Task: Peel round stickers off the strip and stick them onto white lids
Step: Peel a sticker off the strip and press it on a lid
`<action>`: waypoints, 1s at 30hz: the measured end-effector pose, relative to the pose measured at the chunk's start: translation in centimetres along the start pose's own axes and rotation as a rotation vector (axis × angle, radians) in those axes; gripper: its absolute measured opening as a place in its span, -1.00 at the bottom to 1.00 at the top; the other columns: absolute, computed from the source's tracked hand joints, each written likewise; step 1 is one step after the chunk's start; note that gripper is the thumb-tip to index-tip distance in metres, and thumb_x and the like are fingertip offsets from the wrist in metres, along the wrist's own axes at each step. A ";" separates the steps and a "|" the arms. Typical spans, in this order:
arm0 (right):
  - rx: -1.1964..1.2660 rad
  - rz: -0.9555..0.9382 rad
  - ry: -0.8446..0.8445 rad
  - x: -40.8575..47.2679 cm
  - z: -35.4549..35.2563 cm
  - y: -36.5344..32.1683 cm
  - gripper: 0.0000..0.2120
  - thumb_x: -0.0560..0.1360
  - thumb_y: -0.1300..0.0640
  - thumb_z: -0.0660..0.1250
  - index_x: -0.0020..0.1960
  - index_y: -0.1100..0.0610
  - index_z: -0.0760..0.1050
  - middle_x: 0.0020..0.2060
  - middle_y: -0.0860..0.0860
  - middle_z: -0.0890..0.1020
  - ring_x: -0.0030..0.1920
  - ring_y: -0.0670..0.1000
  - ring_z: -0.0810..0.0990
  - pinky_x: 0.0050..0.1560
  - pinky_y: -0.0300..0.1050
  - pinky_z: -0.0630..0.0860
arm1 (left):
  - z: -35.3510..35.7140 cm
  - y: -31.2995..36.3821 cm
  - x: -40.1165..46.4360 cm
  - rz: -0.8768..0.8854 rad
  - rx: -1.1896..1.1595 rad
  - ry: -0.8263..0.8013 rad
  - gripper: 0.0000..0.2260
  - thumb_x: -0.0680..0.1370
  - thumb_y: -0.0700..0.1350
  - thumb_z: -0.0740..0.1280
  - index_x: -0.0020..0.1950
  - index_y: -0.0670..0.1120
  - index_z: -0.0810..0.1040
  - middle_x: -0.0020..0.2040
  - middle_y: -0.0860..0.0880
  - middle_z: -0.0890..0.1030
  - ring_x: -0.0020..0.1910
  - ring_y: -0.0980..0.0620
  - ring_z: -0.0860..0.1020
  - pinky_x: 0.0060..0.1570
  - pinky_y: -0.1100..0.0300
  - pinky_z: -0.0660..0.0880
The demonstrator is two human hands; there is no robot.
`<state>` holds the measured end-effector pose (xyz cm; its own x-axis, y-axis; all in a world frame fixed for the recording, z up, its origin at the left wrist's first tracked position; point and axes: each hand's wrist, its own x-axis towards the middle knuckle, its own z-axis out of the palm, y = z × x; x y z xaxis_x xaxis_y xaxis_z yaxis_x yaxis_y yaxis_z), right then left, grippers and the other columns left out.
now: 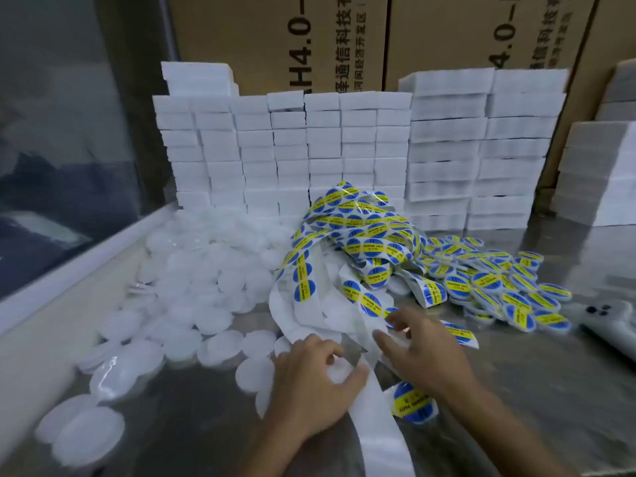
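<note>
Steel table (537, 380); left hand (309, 383) grips a white lid (339, 371); right hand (423, 352) spread, fingers loose, over strip (344, 318).

Stacked white boxes (344, 149) against brown cartons (275, 39) — steel table (550, 390), white handheld device (616, 325)

Bare metal table (537, 383) is being left open at near right and near centre-left; passage there is being offered. Left side is being blocked by loose white lids (192, 280), spread up to the pale ledge (51, 325). Centre is being crowded by tangled sticker strip (358, 232), its spent backing (378, 438) trailing toward the near edge. Right of it, stickered lids (499, 287) are being heaped. Rear is being walled off by stacked white boxes (344, 149); a white device (609, 325) is lying at far right.
</note>
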<state>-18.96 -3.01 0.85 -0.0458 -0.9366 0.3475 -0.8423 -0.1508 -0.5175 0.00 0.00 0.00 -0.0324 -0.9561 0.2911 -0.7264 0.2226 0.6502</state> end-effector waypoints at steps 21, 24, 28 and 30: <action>0.337 -0.389 0.066 2.9 2.1 -2.0 -0.81 0.37 0.05 0.43 -0.02 0.01 0.59 -0.19 -0.18 0.60 -0.21 -0.07 0.56 -0.18 -0.17 0.50 | 0.8 1.9 9.1 -0.552 -1.056 0.018 -0.79 0.50 -0.08 0.41 -0.04 -0.20 0.48 -0.21 -0.14 0.61 -0.25 -0.10 0.62 -0.34 0.11 0.58; 0.284 -0.377 -0.010 3.1 1.9 -1.5 -0.79 0.40 -0.16 0.34 -0.10 -0.06 0.59 -0.18 -0.17 0.59 -0.15 -0.09 0.56 -0.13 -0.10 0.50 | 1.3 1.5 10.5 -0.489 -1.066 0.159 -0.88 0.51 -0.31 0.24 0.03 -0.20 0.45 -0.17 -0.07 0.69 -0.24 -0.10 0.67 -0.12 -0.08 0.64; 0.480 -0.153 0.048 4.8 1.6 -1.4 -0.67 0.44 -0.28 0.31 0.04 -0.08 0.57 -0.04 -0.19 0.62 -0.04 -0.18 0.59 -0.07 -0.21 0.49 | 2.1 1.2 11.1 -0.191 -0.321 0.261 -0.82 0.46 -0.34 0.16 -0.12 -0.05 0.36 0.02 -0.03 0.54 -0.01 -0.13 0.58 -0.08 0.13 0.43; 0.618 -0.079 -0.029 6.0 1.6 -2.4 -0.60 0.42 -0.30 0.39 0.15 -0.13 0.53 -0.01 -0.22 0.62 -0.01 -0.24 0.60 -0.07 -0.29 0.50 | 3.1 1.2 10.8 -0.047 -0.019 0.203 -0.85 0.48 -0.23 0.22 0.02 -0.06 0.43 0.10 -0.04 0.45 0.06 -0.13 0.53 -0.10 0.15 0.37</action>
<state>-16.38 -8.82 2.94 0.0259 -0.9222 0.3859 -0.3759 -0.3667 -0.8510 -3.34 -10.69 1.79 0.1412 -0.9081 0.3942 -0.7111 0.1840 0.6786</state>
